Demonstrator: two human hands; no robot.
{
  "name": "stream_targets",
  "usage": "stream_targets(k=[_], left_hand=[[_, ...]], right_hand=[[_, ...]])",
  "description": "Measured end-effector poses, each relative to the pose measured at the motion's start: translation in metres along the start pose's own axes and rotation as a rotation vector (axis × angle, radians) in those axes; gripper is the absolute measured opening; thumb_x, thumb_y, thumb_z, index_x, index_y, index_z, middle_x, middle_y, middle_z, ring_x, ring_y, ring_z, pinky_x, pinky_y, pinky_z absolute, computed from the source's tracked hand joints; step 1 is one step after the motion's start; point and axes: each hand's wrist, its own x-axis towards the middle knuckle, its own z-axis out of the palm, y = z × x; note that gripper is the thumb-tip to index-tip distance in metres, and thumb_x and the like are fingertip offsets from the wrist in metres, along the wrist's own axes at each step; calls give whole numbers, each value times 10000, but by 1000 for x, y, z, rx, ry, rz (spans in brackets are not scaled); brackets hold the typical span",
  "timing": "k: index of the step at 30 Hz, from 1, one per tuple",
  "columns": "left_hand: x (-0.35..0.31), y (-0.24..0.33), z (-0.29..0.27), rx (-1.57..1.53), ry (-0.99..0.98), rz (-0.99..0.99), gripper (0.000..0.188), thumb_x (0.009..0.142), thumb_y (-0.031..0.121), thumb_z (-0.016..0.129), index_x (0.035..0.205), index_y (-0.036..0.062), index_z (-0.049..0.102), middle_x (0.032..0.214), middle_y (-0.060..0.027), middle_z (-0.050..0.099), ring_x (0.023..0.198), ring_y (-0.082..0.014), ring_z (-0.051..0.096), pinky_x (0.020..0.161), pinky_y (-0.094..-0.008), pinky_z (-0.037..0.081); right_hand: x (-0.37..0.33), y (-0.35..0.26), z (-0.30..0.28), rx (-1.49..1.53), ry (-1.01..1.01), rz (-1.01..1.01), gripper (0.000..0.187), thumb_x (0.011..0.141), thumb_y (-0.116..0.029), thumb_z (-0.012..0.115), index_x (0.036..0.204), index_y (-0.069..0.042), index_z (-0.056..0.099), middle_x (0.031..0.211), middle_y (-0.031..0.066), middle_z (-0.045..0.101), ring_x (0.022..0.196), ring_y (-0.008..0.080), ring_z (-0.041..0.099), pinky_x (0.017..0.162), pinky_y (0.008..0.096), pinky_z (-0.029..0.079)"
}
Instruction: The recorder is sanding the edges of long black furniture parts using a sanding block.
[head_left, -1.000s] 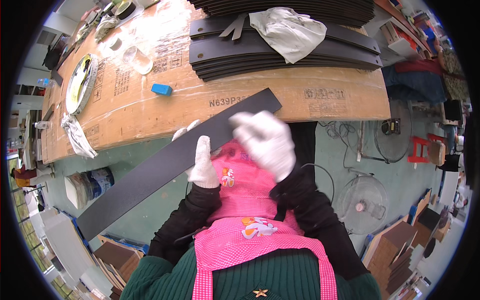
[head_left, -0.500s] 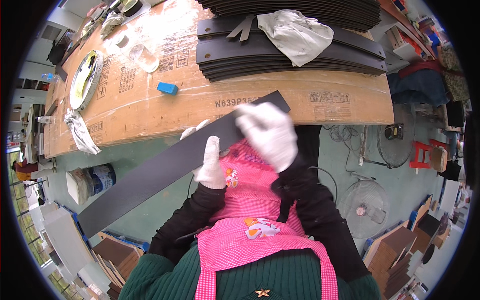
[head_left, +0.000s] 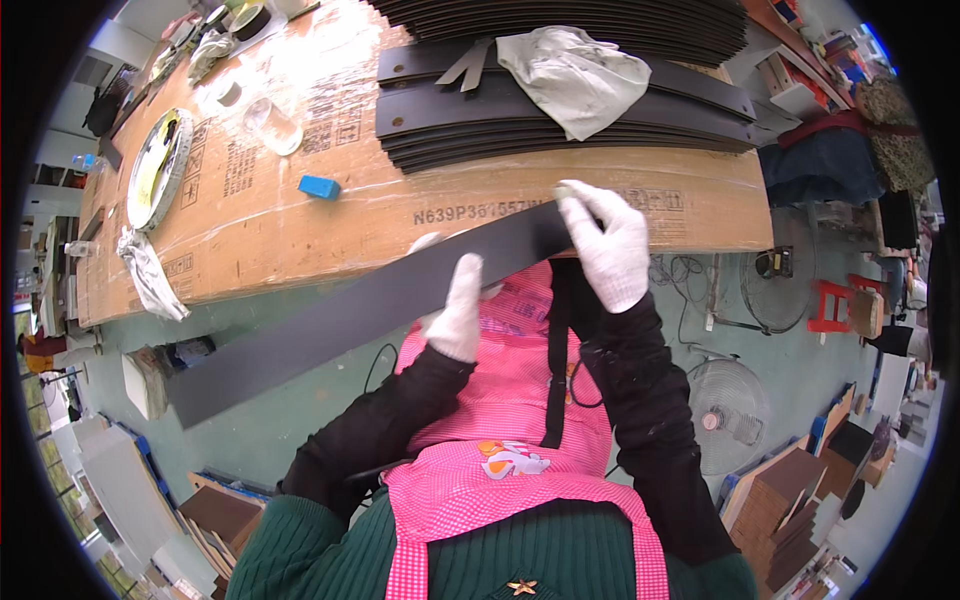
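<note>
A long, flat, dark grey strip (head_left: 350, 310) slants across in front of me, its right end over the table's near edge and its left end lower, above the floor. My left hand (head_left: 457, 320), in a white knit glove, is closed round the strip near its middle, thumb on the upper face and fingers partly hidden behind. My right hand (head_left: 607, 245), gloved alike, grips the strip's right end between bent fingers and thumb. Beyond it, similar dark strips (head_left: 450, 112) lie stacked on the table, with a crumpled whitish cloth (head_left: 575, 80) and two thin grey pieces (head_left: 466, 66) on top.
On the cardboard-covered table (head_left: 330, 240) are a blue block (head_left: 319, 187), a clear cup (head_left: 272, 126) and a round tray (head_left: 160, 170). A white cloth (head_left: 150, 275) hangs over the near left edge. Floor fans (head_left: 725, 415) and a red stool (head_left: 830, 305) stand to the right.
My right hand has moved right along the strip to its end. My left hand has shifted up and right with the strip, which now slants less steeply. The view has moved slightly.
</note>
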Motion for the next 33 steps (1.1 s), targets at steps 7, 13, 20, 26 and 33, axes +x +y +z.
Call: stream_targets(k=[7,13,20,26,33], left_hand=[[8,-44,63,-79,-9,-527,385,959,231,773,1230,-10,642,1166,-117,690,1011,-222,705,800,-366,658],[35,-18,2,249,-548,-837,659,1021,543,590,1293,-57,612,1191,-200,730,962,-255,744,774,-360,616],[53,85,-71,1447,-422,842,767,635,207,926,1310,39,603,1314,-180,628,1219,-376,588,1054,-463,475],[99,66,-123,1590,-464,840,837,576,343,941,1313,86,639,1237,-138,646,1177,-366,594,1017,-483,473],[98,65,-117,1556,-431,875,785,561,364,943,1251,95,684,1168,-105,660,1104,-347,619,988,-472,486]], right_hand=[[10,47,-15,5,149,-19,235,960,-129,714,1152,0,752,964,121,742,906,203,714,835,322,544],[36,91,-33,-76,269,-29,229,958,-143,725,1129,7,758,921,116,718,817,186,678,777,300,525],[32,90,-26,-145,396,-88,202,954,-157,723,1113,-40,767,916,123,721,807,212,687,748,339,542],[-38,-10,78,-263,-137,-204,147,915,-242,713,1047,-185,744,849,76,639,755,300,665,681,415,553],[0,123,-102,-778,366,113,226,971,-335,625,1056,-181,767,996,125,726,924,338,702,813,432,574]])
